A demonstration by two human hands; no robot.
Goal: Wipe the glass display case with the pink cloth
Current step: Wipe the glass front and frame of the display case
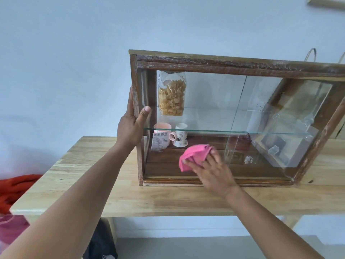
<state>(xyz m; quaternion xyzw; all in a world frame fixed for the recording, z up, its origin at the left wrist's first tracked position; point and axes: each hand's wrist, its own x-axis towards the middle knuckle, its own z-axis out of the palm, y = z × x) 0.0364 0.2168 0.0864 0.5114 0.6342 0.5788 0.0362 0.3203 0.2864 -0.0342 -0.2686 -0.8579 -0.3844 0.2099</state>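
Observation:
A glass display case (224,64) with a dark wooden frame stands on a light wooden table (130,199). My left hand (132,126) grips the case's left front post, thumb on the front. My right hand (214,171) presses a crumpled pink cloth (194,156) flat against the lower part of the front glass, left of centre. The cloth sticks out above and to the left of my fingers.
Inside the case, a clear bag of snacks (171,96) hangs at upper left above a glass shelf (205,130); a pink mug (162,135) and a white cup (181,135) stand below. Orange-red fabric (15,191) lies at the left. A pale wall is behind.

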